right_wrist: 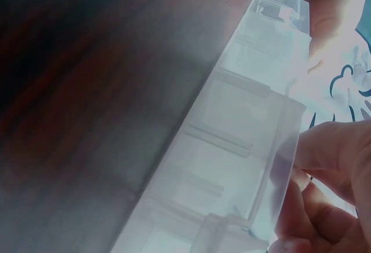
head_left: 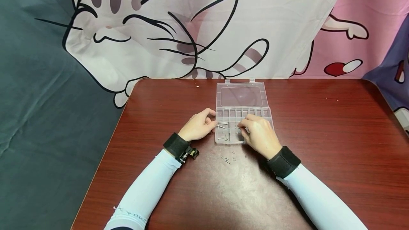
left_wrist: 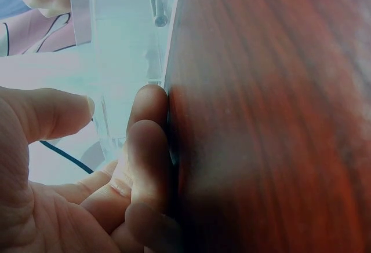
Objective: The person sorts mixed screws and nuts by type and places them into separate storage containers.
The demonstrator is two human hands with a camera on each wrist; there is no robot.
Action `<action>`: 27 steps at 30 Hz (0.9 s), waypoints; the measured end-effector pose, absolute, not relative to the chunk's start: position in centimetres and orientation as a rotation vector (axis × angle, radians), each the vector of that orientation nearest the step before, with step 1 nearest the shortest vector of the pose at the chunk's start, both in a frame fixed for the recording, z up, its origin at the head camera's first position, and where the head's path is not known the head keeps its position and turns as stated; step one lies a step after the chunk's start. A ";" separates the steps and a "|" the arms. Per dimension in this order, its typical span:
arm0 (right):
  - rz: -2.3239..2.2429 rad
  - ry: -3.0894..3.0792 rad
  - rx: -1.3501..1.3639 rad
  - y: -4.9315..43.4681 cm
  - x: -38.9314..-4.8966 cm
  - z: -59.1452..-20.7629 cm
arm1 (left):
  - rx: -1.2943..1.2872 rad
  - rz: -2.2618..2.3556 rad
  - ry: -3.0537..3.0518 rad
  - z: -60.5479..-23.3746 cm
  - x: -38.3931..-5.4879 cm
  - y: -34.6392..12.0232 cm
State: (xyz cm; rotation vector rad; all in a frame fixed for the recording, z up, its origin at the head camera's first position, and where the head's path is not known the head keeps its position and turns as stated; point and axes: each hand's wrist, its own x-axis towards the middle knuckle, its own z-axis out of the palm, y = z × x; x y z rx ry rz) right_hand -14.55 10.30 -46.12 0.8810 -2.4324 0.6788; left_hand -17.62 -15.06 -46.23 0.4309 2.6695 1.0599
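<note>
A clear plastic compartment box (head_left: 241,95) lies on the table with its lid folded back. Long silver screws (head_left: 222,123) and other small metal pieces sit in its left compartments. My left hand (head_left: 198,124) rests beside the box's left wall. In the left wrist view its fingers (left_wrist: 148,149) touch that wall, while the thumb stands apart. Over the middle compartments is my right hand (head_left: 260,134), its thumb and fingers bent close together. The box wall and the hand itself hide whether a small piece is between the fingertips.
Several tiny screws (head_left: 227,160) lie scattered on the brown table (head_left: 319,123) in front of the box. A few small specks are near the table's far edge. Behind hangs a cloth (head_left: 281,20) with cartoon prints.
</note>
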 end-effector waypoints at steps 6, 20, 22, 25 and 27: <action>0.664 -2.440 0.905 10.3 -14.6 -46.1 | 0.429 1.059 2.674 -46.3 -17.6 -15.0; 0.635 -2.469 0.933 10.4 -14.4 -46.0 | 0.433 1.053 2.681 -46.6 -17.7 -15.1; 0.639 -2.471 0.935 10.4 -14.4 -46.0 | 0.433 1.053 2.681 -46.5 -17.7 -15.1; 0.645 -2.473 0.933 10.5 -14.4 -46.0 | 0.435 1.053 2.679 -46.5 -17.7 -15.1; 0.648 -2.472 0.931 10.5 -14.4 -46.0 | 0.439 1.051 2.677 -46.5 -17.7 -15.1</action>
